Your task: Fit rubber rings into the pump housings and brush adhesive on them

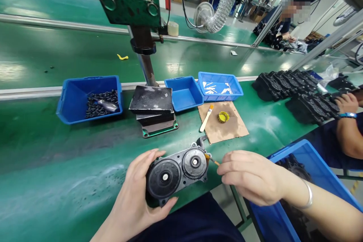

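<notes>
My left hand (pixel 141 189) is closed around the left end of a dark metal housing (pixel 183 159), which carries two round black discs, a larger one on the left and a smaller one on the right. Pinched in my right hand (pixel 249 176) is a thin brush (pixel 214 162) with an orange handle. Its yellowish tip touches the rim by the smaller disc. Beyond the housing lies a piece of brown cardboard (pixel 234 130) bearing a small pot of yellow paste (pixel 223 117) and a flat brush (pixel 207 118) with a pale handle.
A green press (pixel 133 3) stands behind dark metal blocks (pixel 151 100). Blue bins hold black parts (pixel 61 102) and white sticks (pixel 239 90); another blue bin (pixel 184 102) sits between. A large blue crate (pixel 331 181) is under my right forearm. Black housings (pixel 283 83) and a co-worker's hand (pixel 347 104) are right.
</notes>
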Available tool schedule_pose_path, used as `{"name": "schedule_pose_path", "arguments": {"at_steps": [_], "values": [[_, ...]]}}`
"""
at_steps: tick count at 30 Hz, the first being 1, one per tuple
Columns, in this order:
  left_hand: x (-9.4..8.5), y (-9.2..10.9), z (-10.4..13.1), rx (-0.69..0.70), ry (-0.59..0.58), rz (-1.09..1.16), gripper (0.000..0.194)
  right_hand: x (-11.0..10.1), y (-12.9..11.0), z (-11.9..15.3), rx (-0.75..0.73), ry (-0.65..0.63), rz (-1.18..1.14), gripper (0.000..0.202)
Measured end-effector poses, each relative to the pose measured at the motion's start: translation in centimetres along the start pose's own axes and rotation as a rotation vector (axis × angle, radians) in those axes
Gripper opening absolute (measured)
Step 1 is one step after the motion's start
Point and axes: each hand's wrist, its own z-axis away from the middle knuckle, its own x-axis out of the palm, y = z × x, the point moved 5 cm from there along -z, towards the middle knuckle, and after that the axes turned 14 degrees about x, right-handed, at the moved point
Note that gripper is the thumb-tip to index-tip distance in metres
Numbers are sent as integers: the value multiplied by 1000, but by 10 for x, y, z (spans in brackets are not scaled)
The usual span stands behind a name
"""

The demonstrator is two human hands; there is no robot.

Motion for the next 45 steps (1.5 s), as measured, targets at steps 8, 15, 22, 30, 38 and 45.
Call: {"name": "schedule_pose_path", "arguments": {"at_steps": [8, 15, 22, 30, 38, 45], "values": [[1, -1, -1, -18, 9, 6, 92, 0, 20, -5, 211, 247, -254, 27], [0, 0, 0, -39, -3, 5, 90, 12, 38, -29, 414, 364, -590, 11], [1, -3, 6, -83, 19, 34, 92, 18, 44, -40, 376, 305, -519, 7], [3, -2, 3, -93, 40, 25, 85, 2, 40, -23, 424, 332, -321, 9], [4, -1, 3, -155, 36, 44, 84, 9, 43, -28, 397, 387, -488, 8], [2, -5, 6, -64, -26, -34, 95, 15, 44, -49, 335, 285, -484, 3]]}}
